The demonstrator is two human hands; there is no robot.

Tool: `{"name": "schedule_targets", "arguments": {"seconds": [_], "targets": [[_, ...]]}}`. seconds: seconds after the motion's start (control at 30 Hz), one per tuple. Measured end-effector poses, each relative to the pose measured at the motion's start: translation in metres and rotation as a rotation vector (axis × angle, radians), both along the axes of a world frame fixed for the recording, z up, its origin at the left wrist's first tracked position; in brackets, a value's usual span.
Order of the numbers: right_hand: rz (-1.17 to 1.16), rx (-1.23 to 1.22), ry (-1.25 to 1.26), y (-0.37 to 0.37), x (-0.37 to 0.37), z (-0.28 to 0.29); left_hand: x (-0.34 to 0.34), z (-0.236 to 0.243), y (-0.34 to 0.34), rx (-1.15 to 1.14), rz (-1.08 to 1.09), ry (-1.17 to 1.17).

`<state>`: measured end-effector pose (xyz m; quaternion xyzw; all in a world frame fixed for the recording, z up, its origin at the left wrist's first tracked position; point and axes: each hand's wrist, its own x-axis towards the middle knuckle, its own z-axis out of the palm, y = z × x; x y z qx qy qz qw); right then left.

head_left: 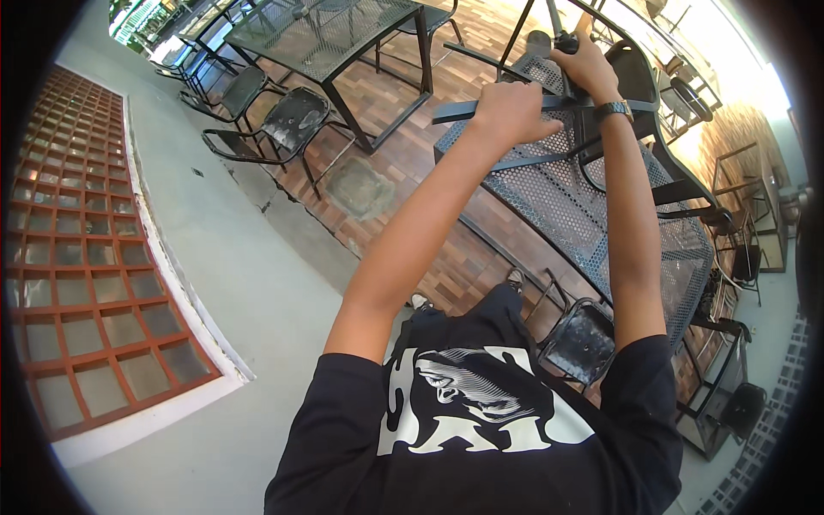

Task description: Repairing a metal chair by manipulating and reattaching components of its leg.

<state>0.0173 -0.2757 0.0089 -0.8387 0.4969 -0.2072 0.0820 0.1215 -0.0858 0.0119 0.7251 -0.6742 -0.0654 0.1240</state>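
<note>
My left hand (pixel 508 113) is closed around a flat dark metal bar (pixel 455 112) that juts out to its left. Beyond and to the right, my right hand (pixel 590 70) is closed on the black metal frame (pixel 555 15), beside a dark round knob (pixel 566 43). A black metal chair (pixel 633 75), tipped over, rests on the perforated metal table (pixel 592 227) beneath my hands. The bars overlap, so I cannot tell which belong to that chair. My right wrist wears a dark watch (pixel 613 110).
Another mesh-top table (pixel 322 34) stands at the far left, with black chairs (pixel 296 120) beside it. A chair (pixel 582 339) sits close by my legs, and more furniture lines the right side (pixel 745 257). A pale wall with an orange grid window (pixel 94 283) runs along the left.
</note>
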Motion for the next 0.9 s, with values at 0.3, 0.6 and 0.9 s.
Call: {"name": "schedule_targets", "arguments": {"seconds": [0.3, 0.6, 0.9], "targets": [[-0.228, 0.063, 0.126, 0.027, 0.014, 0.015, 0.057, 0.010, 0.028, 0.132, -0.181, 0.106], [-0.358, 0.140, -0.027, 0.057, 0.022, 0.019, 0.087, 0.026, 0.001, 0.536, -0.399, 0.532], [-0.472, 0.043, -0.185, 0.064, 0.018, -0.003, 0.142, 0.013, -0.071, 0.332, -0.694, 0.547]]}}
